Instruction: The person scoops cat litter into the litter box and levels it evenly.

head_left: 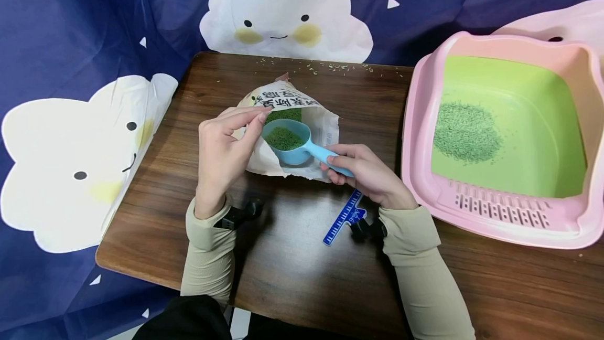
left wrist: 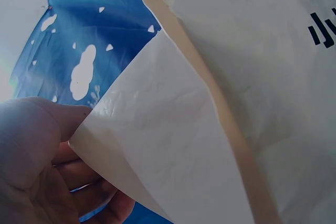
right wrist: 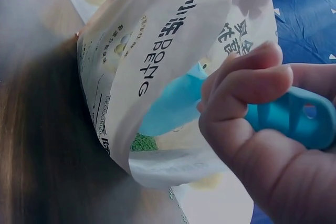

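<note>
My right hand [head_left: 360, 169] grips the handle of a light blue scoop [head_left: 293, 156], whose bowl holds green pellets [head_left: 284, 139]. The scoop's bowl is at the mouth of a white printed bag [head_left: 325, 125] lying on the table, with more green pellets inside. My left hand [head_left: 231, 148] pinches the bag's upper edge between thumb and fingers, and the mouth gapes. In the left wrist view the white edge of the bag [left wrist: 157, 108] runs into that pinch. The right wrist view shows the curled fingers [right wrist: 252, 87] round the blue handle [right wrist: 294, 116].
To the right stands a pink litter tray [head_left: 420, 135] with a green bottom and a heap of green pellets [head_left: 467, 133]. A blue ruler-like clip [head_left: 343, 218] lies near my right wrist. Pale pellets [head_left: 335, 68] are scattered along the back edge of the wooden table [head_left: 292, 256].
</note>
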{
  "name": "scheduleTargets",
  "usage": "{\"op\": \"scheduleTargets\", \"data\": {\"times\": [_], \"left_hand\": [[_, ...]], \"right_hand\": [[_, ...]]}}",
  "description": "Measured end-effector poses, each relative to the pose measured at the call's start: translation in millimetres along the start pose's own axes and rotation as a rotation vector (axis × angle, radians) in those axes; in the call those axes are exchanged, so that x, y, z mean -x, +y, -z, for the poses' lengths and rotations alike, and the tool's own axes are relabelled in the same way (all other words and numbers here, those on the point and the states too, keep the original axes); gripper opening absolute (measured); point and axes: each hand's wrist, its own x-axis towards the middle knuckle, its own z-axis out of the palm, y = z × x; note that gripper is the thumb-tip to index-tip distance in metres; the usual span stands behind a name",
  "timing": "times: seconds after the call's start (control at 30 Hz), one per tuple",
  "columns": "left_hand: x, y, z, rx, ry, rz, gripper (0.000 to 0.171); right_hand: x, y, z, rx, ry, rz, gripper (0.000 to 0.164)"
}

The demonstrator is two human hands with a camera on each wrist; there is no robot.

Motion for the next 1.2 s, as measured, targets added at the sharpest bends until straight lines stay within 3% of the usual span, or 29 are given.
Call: {"op": "scheduleTargets", "data": {"times": [1.2], "left_hand": [[-0.3, -0.8, -0.6, 0.014, -0.004, 0.010, 0.015]], "right_hand": [[23.8, -4.8, 10.2, 0.119, 0.006, 0.137, 0.041]]}}
